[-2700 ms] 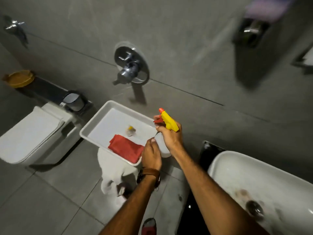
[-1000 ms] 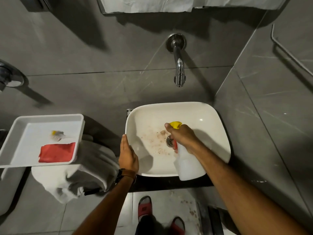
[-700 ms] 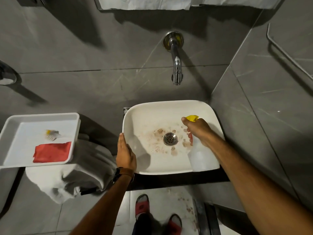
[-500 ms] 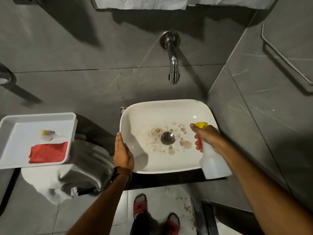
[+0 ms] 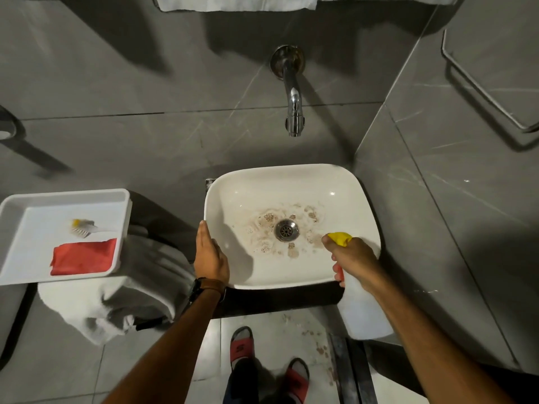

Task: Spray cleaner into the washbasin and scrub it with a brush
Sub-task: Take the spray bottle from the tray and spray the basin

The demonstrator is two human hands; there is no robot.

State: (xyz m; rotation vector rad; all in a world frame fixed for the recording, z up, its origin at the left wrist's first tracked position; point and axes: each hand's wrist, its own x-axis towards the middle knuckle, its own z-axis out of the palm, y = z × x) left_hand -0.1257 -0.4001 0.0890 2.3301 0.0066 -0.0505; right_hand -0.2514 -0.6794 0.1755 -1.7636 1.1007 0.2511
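My right hand [image 5: 354,259] is clenched around the spray bottle [image 5: 366,312], low on the right side of the frame, with its yellow nozzle [image 5: 339,238] just over the right rim of the washbasin [image 5: 291,185] and pointing toward the drain [image 5: 286,229]. My left hand [image 5: 210,258] lies flat and released on the left rim of the basin, grasping nothing.

I think the main risk is the aim. The nozzle is close to the edge, so if I tilt it a little, the cleaner can go on the wall or on the floor by my sandals [image 5: 241,344] and not on the stains. Wet tiles there can be slippery. Also the bottle hangs outside the basin, so a loose grip can let it fall.

The basin holds only brown stains [image 5: 267,220] around the drain; I see no standing water. At the left of the frame, the white tray [image 5: 122,196] holds the brush [image 5: 82,227] and a red cloth [image 5: 84,259], near each other; whether they touch I cannot tell. The brush is not yet taken.
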